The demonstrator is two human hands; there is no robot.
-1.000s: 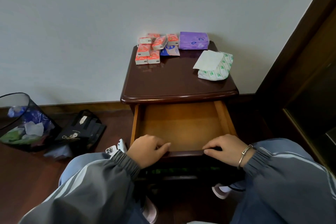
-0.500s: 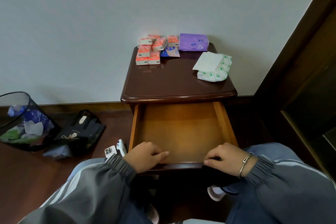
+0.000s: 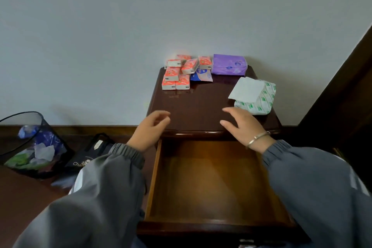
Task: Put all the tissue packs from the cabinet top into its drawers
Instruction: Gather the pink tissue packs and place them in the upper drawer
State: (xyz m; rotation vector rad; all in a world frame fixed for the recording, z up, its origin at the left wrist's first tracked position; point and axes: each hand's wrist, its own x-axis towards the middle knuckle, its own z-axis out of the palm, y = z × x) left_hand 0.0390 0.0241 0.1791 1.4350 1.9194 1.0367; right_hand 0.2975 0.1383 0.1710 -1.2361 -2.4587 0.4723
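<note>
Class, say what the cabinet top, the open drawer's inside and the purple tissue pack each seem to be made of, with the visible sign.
Cabinet top: probably dark wood, glossy varnish; it faintly mirrors the orange packs. Drawer inside: lighter wood, matt finish; no glare, grain too blurred to confirm. Purple tissue pack: likely thin plastic film; slight sheen, soft rounded edges.

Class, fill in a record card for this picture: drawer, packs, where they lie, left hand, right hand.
drawer: pulled out, nothing visible inside
packs: several orange packs, blue pack, purple pack, green-printed pack
where: all on the cabinet top; green-printed pack right, the rest at the back
left hand: open, holds nothing
right hand: open, holds nothing, near the green-printed pack
</note>
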